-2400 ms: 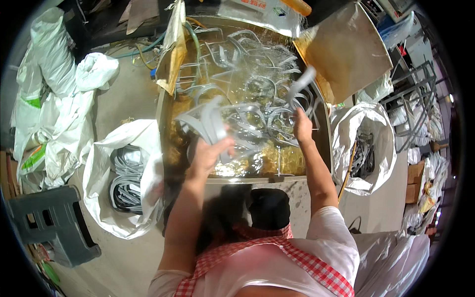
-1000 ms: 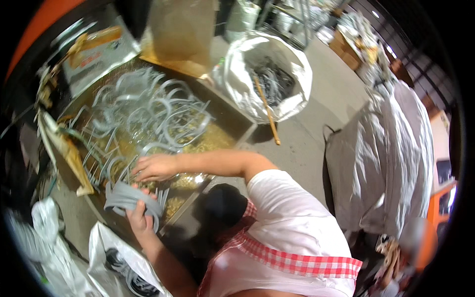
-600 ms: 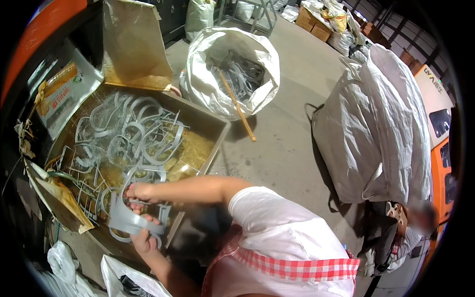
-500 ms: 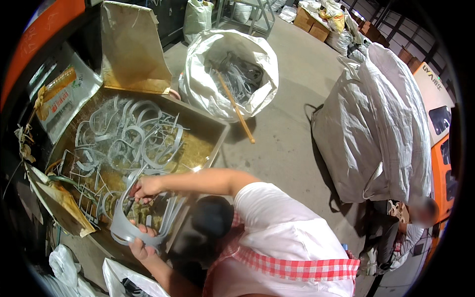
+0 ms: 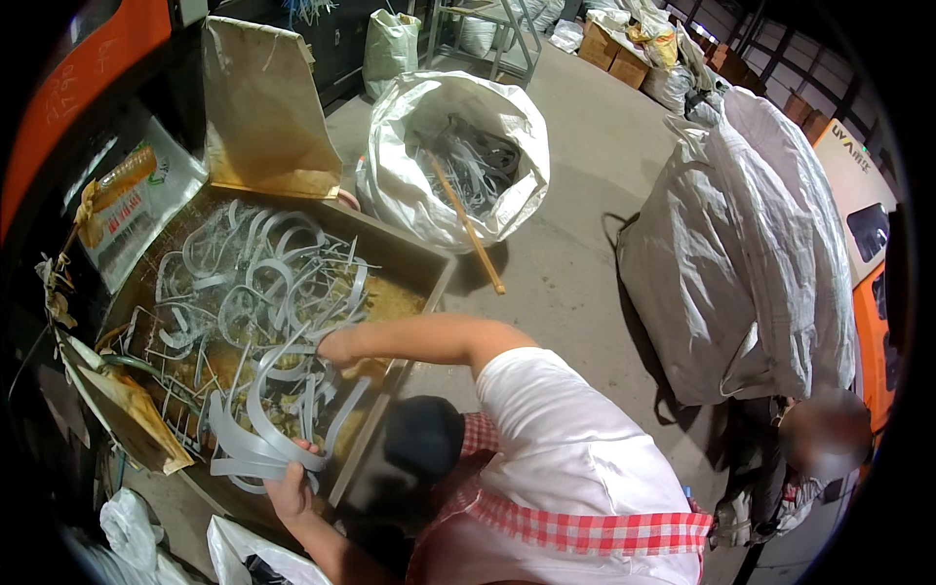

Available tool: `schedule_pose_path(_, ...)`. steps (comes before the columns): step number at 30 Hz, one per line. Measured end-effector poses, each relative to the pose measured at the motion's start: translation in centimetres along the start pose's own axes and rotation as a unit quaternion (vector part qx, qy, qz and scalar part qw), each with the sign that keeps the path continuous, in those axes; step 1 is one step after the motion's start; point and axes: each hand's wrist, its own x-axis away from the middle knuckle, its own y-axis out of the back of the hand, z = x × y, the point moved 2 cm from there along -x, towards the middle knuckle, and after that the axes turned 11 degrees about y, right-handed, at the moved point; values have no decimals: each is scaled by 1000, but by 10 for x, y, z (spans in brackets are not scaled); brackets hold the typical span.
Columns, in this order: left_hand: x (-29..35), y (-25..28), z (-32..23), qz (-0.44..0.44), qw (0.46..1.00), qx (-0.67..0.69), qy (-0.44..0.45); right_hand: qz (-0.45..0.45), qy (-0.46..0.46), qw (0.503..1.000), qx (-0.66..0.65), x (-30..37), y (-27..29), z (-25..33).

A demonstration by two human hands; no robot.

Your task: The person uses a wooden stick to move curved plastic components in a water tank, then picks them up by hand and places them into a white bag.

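My left hand [image 5: 290, 487] is closed on a bunch of curved, pale grey-white plastic strips [image 5: 239, 439], the thumb lying over their near ends. These strips fan out and arch up over the near part of a shallow tray [image 5: 390, 382]. My right hand [image 5: 338, 346] is a little farther off, at the loose strips near the tray's right side. Its fingers are largely hidden, and whether they hold anything cannot be made out. Beyond both hands lies a tangled heap of similar curled strips [image 5: 268, 278], with yellowish water or residue on the tray bottom around it.
Past the tray stands an open white woven sack [image 5: 385, 175] of strips, a wooden stick [image 5: 468, 229] lying across it. A large stuffed white sack [image 5: 721, 263] stands to the right. Another person [image 5: 780, 487] is at the far right. A stained board [image 5: 268, 107] rises behind the tray.
My right hand has drawn away from the curved piece beside my left hand, toward the heap and to the right. The strips in my left hand now spread apart more.
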Motion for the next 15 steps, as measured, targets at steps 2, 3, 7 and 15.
schedule_pose_path(2,-5,0,1,-8,1000,-2,-10,-21,24,973,-230,15,13,25)
schedule_pose_path(3,-8,2,2,-18,1000,5,-13,-110,72,906,-402,20,16,29)
schedule_pose_path(7,-8,1,-6,-40,998,0,-45,-385,208,896,-81,25,92,93)
schedule_pose_path(15,-6,-36,18,194,978,38,71,-287,454,840,-75,-30,77,116)
